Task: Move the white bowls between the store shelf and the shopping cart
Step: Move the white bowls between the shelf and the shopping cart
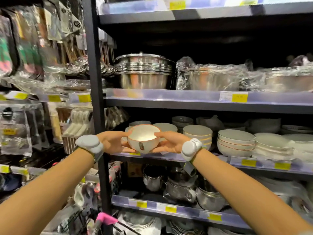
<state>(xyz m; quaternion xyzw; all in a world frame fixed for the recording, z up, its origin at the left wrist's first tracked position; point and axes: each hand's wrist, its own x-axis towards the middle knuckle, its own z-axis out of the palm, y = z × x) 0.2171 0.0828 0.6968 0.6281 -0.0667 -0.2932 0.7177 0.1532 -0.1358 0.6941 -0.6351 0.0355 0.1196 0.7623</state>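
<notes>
Glazed ceramic, white with a thin orange-brown rim line: the white bowl (143,139) is round, deep, smooth and glossy inside, with a small dark sticker on its outer wall. It is held upright in the air between both hands, in front of the left end of the store shelf (208,160) level that carries the other crockery. The left hand (113,141) is curled round the bowl's left side, thumb on the rim, fingers under the base. The right hand (170,142) is wrapped round the right side the same way, thumb on the rim, fingers beneath. Both hands are closed in a grip on the bowl; neither is flat or loose. A grey, rounded, matte wrist device (89,143) is strapped on the left wrist, and a similar one is seen on the right. Behind the bowl, stacked white bowls (236,143) with the same thin rim line are set on the shelf, shallow and wide, beside plain white plates. On the level above, stacked steel bowls (144,72) are shown, shiny and reflective, next to pots under crinkled clear plastic wrap. At the bottom edge, a dark wire shopping cart (101,224) with a pink part is partly seen, well below the held bowl.
</notes>
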